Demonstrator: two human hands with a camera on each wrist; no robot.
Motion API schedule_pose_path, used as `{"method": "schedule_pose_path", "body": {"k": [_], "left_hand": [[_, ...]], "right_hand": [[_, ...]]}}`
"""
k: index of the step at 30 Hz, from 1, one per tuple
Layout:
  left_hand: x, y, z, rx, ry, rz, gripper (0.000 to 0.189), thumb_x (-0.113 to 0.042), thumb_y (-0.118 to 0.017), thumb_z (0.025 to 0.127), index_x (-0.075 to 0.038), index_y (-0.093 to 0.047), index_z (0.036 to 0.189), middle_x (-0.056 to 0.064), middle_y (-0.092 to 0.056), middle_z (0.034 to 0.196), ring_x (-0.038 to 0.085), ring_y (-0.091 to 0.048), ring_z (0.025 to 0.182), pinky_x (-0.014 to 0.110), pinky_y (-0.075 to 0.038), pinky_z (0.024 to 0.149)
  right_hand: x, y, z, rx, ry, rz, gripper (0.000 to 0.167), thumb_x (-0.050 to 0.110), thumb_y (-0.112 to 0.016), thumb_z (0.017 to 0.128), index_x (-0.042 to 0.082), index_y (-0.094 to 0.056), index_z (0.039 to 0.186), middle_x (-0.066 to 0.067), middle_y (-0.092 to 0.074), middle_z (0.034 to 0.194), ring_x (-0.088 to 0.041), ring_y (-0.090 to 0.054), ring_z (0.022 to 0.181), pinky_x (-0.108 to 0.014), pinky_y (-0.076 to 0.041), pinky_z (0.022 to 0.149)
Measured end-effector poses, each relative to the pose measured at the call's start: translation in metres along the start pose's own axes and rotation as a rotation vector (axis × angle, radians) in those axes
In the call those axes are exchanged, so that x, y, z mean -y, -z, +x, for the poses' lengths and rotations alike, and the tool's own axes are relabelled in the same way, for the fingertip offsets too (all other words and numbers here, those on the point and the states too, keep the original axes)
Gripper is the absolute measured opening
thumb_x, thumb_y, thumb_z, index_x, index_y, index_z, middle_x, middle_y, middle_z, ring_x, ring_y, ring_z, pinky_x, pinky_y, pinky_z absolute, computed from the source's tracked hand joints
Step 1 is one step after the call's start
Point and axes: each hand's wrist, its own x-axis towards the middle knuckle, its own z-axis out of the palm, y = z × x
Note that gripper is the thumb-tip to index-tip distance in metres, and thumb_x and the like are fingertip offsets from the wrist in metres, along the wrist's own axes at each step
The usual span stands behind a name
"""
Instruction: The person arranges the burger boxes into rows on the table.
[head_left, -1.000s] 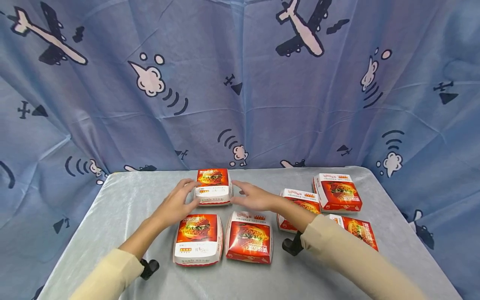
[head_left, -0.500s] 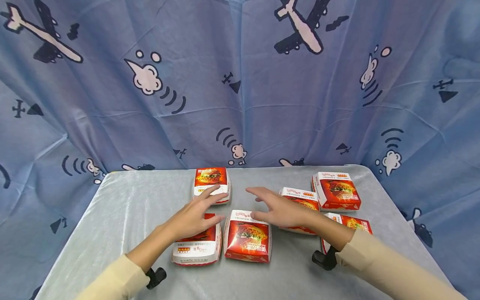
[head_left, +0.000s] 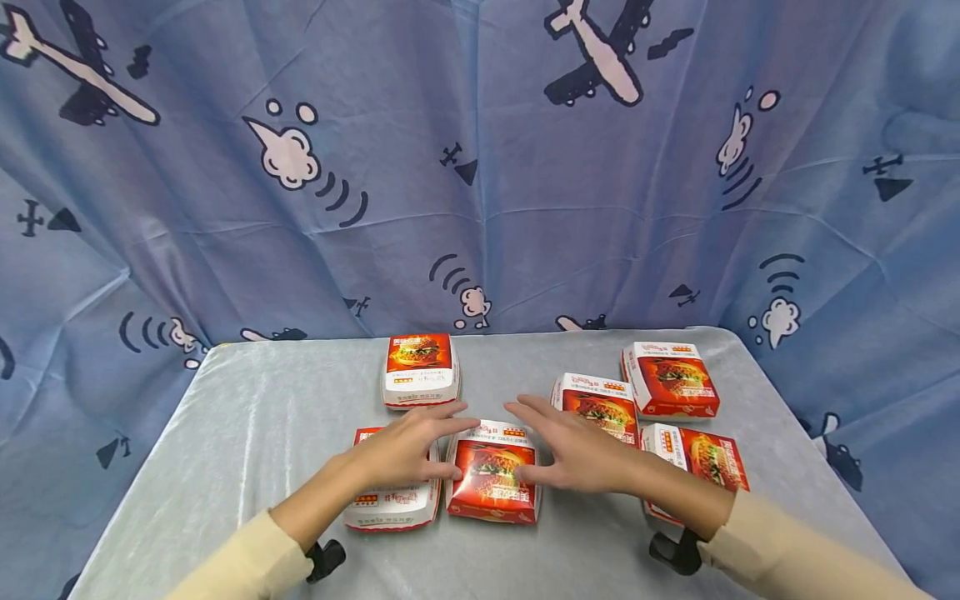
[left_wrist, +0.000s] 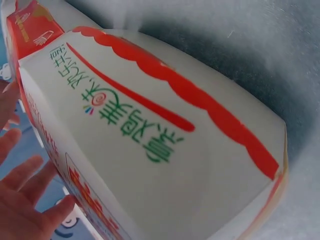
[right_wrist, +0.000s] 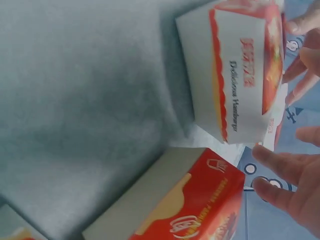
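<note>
A red and white burger box (head_left: 493,487) lies front centre on the table, a burger printed on its lid. Both hands hover at its two sides with fingers spread. My left hand (head_left: 405,446) reaches across a second burger box (head_left: 397,507), partly covering it, and its thumb overlaps the centre box's left edge. From the other side my right hand (head_left: 581,450) brings its thumb over the right edge. In the left wrist view, a box's white side (left_wrist: 125,140) fills the middle. The right wrist view shows fingertips (right_wrist: 267,155) close to the box's corner.
Behind the hands sits another burger box (head_left: 420,375). Three more stand to the right: one near the right hand (head_left: 598,404), one at the back (head_left: 670,379), one partly under the forearm (head_left: 712,458). A blue curtain (head_left: 480,167) hangs behind the grey cloth-covered table (head_left: 247,417).
Both hands have left the sides of the back box and come toward me, over the front centre box. The back box stays at the rear of the table.
</note>
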Motion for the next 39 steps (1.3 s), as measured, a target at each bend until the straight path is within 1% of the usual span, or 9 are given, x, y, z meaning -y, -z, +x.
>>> {"method": "schedule_pose_path", "body": {"k": [3,10,15,20,26,30,34,36,39], "left_hand": [[-0.001,-0.002,0.001,0.007,-0.008,0.036,0.061,-0.035,-0.076,0.087,-0.017,-0.057,0.143,0.009,-0.042,0.154,0.028,-0.042,0.139,0.050,-0.036,0.110],[-0.004,-0.005,0.003,0.006,-0.020,0.086,0.058,-0.036,-0.075,0.088,-0.013,-0.059,0.139,0.015,-0.048,0.149,0.029,-0.044,0.138,0.057,-0.029,0.113],[-0.005,-0.006,0.003,-0.025,-0.029,0.132,0.054,-0.038,-0.073,0.089,-0.012,-0.062,0.135,0.012,-0.058,0.138,0.025,-0.053,0.130,0.058,-0.034,0.108],[-0.005,-0.007,0.003,-0.060,-0.021,0.133,0.045,-0.037,-0.069,0.092,-0.014,-0.065,0.130,0.004,-0.062,0.129,0.020,-0.057,0.122,0.050,-0.040,0.102],[-0.004,-0.008,0.004,-0.057,-0.017,0.096,0.043,-0.031,-0.072,0.090,-0.015,-0.064,0.129,0.003,-0.061,0.129,0.021,-0.059,0.115,0.045,-0.046,0.100],[-0.004,-0.009,0.006,-0.036,-0.030,0.066,0.050,-0.028,-0.075,0.087,-0.016,-0.063,0.133,0.002,-0.060,0.130,0.017,-0.060,0.113,0.040,-0.048,0.099],[-0.005,-0.010,0.006,-0.008,-0.025,0.063,0.051,-0.029,-0.075,0.087,-0.018,-0.063,0.135,0.008,-0.057,0.139,0.023,-0.057,0.123,0.045,-0.045,0.103],[-0.006,-0.010,0.005,-0.004,-0.021,0.071,0.049,-0.029,-0.075,0.087,-0.017,-0.064,0.134,0.011,-0.055,0.141,0.025,-0.055,0.126,0.048,-0.043,0.104],[-0.007,-0.010,0.005,-0.007,-0.016,0.093,0.047,-0.032,-0.075,0.087,-0.017,-0.066,0.131,0.006,-0.059,0.136,0.019,-0.056,0.123,0.047,-0.042,0.102]], "right_hand": [[0.001,-0.003,-0.003,-0.023,-0.010,-0.009,0.082,0.051,-0.071,0.088,0.015,-0.037,0.154,-0.016,-0.037,0.155,-0.039,-0.044,0.135,-0.065,-0.038,0.101],[0.004,-0.010,-0.005,-0.106,-0.076,0.011,0.080,0.044,-0.074,0.087,0.011,-0.040,0.151,-0.015,-0.041,0.152,-0.038,-0.045,0.134,-0.061,-0.042,0.101],[0.004,-0.014,-0.006,-0.147,-0.091,0.009,0.078,0.039,-0.078,0.085,0.008,-0.044,0.148,-0.014,-0.047,0.146,-0.034,-0.049,0.131,-0.058,-0.043,0.101],[0.001,-0.017,-0.004,-0.120,-0.067,0.062,0.075,0.033,-0.079,0.085,0.003,-0.047,0.145,-0.015,-0.054,0.140,-0.032,-0.052,0.128,-0.056,-0.043,0.103],[-0.005,-0.017,-0.002,-0.084,-0.032,0.080,0.068,0.028,-0.078,0.086,-0.001,-0.051,0.141,-0.014,-0.058,0.136,-0.029,-0.056,0.124,-0.053,-0.044,0.102],[-0.007,-0.016,-0.002,-0.064,0.003,0.058,0.063,0.025,-0.076,0.087,-0.002,-0.054,0.139,-0.014,-0.060,0.135,-0.030,-0.057,0.124,-0.052,-0.045,0.102],[-0.006,-0.014,-0.002,-0.053,0.020,0.037,0.058,0.021,-0.074,0.089,-0.001,-0.054,0.139,-0.013,-0.060,0.135,-0.030,-0.056,0.125,-0.052,-0.044,0.103],[-0.005,-0.014,-0.002,-0.064,0.039,0.007,0.056,0.019,-0.074,0.089,-0.001,-0.055,0.139,-0.013,-0.061,0.134,-0.030,-0.056,0.124,-0.052,-0.045,0.102],[0.000,-0.012,-0.002,-0.103,0.043,-0.069,0.055,0.018,-0.073,0.089,0.001,-0.056,0.138,-0.013,-0.061,0.132,-0.029,-0.058,0.122,-0.052,-0.045,0.099]]}}
